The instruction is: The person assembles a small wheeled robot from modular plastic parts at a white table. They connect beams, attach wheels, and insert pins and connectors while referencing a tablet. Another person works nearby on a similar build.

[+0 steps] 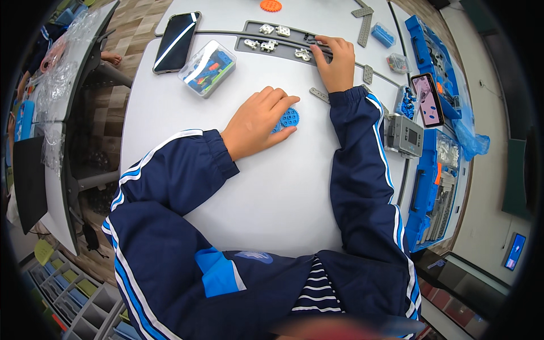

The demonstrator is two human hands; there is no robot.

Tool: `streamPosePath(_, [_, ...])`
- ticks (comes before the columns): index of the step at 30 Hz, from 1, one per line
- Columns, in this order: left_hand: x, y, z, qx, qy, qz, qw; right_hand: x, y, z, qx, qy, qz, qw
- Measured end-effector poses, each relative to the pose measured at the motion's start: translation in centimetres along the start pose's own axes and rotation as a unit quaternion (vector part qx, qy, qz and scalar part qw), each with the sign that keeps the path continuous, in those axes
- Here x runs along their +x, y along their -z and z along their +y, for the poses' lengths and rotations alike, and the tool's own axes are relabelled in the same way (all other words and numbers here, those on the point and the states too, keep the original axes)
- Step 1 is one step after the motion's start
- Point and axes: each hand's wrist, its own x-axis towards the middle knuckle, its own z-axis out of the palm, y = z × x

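Observation:
My left hand (258,124) is curled around blue toothed gears (289,117) on the white table, thumb on the near side and fingers on the far side. Part of the gears is hidden under the palm. Farther right, my right hand (338,63) reaches over a long grey tray (288,50). Its thumb and index finger are apart, with the tips beside small black pieces (309,38) in the tray. Several white connector pieces (268,45) lie there too, one (302,54) just left of the thumb.
A clear box of coloured parts (208,69) and a dark phone (177,43) lie at the far left. On the right are a grey controller with a screen (404,135), a lit phone (427,100), blue pegs (406,102) and blue cases (422,198). An orange gear (271,5) lies beyond the tray.

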Motion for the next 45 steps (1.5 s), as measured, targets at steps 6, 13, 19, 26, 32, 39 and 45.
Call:
streamPosePath(6, [0.1,0.0,0.0,0.001,0.006,0.001,1.0,0.1,-0.2,-2.5,-0.002,0.094,-0.069,0.993])
streamPosePath(13, [0.1,0.1,-0.1,0.004,0.003,-0.003,1.0,-1.0,-1.0,-4.4,-0.01,0.126,-0.118,0.985])
streamPosePath(19, [0.1,0.1,-0.1,0.007,-0.001,0.0,1.0,-0.6,-1.4,-3.0,0.031,0.081,-0.079,0.993])
streamPosePath(26, [0.2,0.1,-0.1,-0.002,0.012,0.011,1.0,-0.3,-2.2,-4.7,-0.007,0.134,-0.066,0.989])
streamPosePath(32, [0.4,0.2,-0.1,0.009,0.024,0.024,0.999,1.4,-4.1,-4.4,-0.029,0.141,-0.06,0.988])
streamPosePath(39, [0.9,0.2,0.9,0.01,0.042,0.003,0.999,1.0,-4.6,-4.7,-0.018,0.046,-0.078,0.996])
streamPosePath(45, [0.9,0.1,0.7,0.009,0.041,0.005,0.999,0.5,-5.6,-4.0,0.015,0.058,-0.078,0.995])
